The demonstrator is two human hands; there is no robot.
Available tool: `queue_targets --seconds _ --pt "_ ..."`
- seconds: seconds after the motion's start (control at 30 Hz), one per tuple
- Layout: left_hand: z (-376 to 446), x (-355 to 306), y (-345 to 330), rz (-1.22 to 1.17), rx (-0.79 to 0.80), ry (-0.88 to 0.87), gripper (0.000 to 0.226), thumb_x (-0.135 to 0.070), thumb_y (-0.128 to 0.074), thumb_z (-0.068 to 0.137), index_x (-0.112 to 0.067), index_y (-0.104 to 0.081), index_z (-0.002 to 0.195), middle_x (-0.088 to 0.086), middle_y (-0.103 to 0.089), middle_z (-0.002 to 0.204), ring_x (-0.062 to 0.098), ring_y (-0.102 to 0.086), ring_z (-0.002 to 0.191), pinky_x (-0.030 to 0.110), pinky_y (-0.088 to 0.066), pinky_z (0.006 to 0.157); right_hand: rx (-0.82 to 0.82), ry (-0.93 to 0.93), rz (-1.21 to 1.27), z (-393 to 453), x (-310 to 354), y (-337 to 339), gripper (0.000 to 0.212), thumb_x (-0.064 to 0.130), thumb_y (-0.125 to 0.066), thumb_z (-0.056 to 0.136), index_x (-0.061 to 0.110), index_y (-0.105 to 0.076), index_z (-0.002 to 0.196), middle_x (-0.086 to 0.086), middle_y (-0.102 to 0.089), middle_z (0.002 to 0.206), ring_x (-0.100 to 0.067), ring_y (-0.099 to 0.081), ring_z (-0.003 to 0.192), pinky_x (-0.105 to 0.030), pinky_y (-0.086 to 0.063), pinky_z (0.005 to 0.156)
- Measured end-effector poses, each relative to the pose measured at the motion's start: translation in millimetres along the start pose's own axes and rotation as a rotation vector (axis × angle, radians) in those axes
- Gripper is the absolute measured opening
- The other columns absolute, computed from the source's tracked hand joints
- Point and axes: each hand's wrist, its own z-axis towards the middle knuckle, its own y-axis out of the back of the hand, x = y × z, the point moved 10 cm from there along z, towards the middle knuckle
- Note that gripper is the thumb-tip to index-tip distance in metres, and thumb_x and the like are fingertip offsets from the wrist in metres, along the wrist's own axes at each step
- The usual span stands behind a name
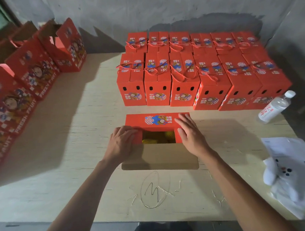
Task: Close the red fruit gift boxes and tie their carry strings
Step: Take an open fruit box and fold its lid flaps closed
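Note:
A red fruit gift box [157,121] stands in front of me at the table's middle, its top partly open. Yellow fruit [158,138] shows through the gap. The near flap [159,156] lies open toward me, brown inside. My left hand [122,142] presses flat on the left side flap. My right hand [189,131] lies flat with straight fingers on the right side flap and the far red flap. No carry string is visible on this box.
Two rows of closed red boxes [190,81] with tied strings fill the back right. Open red boxes [29,74] line the left edge. A water bottle [276,107], papers [289,151] and a white plush toy [284,177] lie at the right.

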Motion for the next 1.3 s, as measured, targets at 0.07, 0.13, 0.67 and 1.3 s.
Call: queue_targets --seconds 0.07,0.13,0.67,1.3 --pt "-3 0 3 -0.04 0.001 -0.047 0.032 -0.002 -0.049 0.096 -0.005 -0.074 0.115 0.009 -0.069 0.122 0.037 -0.06 0.104 0.051 -0.05 0.09 -0.025 -0.026 0.101 -5 -3 6 0.035 0.012 -0.054 0.105 0.012 -0.062 0.139 -0.002 -0.043 0.159 -0.016 -0.022 0.155 -0.019 -0.017 0.121" --pt "-4 6 7 -0.081 0.015 -0.027 0.047 0.002 -0.04 0.085 -0.004 -0.073 0.116 0.007 -0.069 0.126 0.035 -0.059 0.109 0.048 -0.051 0.094 -0.07 -0.006 0.175 -18 -7 15 0.022 0.009 -0.06 0.102 0.011 -0.072 0.121 0.0 -0.055 0.15 -0.015 -0.031 0.152 -0.015 -0.023 0.119" --pt "-13 25 9 -0.255 0.235 -0.021 0.061 0.007 -0.076 0.084 -0.012 -0.062 0.139 -0.005 -0.053 0.15 0.018 -0.055 0.134 0.04 -0.05 0.106 0.194 0.001 0.275 -73 -17 21 0.062 0.0 -0.063 0.098 0.017 -0.043 0.154 0.016 -0.026 0.167 -0.003 -0.029 0.151 -0.027 -0.041 0.116" --pt "25 -28 -12 0.106 -0.084 0.089 0.029 -0.021 -0.055 0.104 -0.012 -0.067 0.128 0.009 -0.062 0.133 0.03 -0.053 0.128 0.055 -0.028 0.119 -0.292 -0.102 -0.476 -25 22 35 0.042 0.043 -0.058 0.1 0.012 -0.067 0.127 -0.015 -0.049 0.15 -0.032 -0.051 0.132 -0.048 -0.049 0.102"
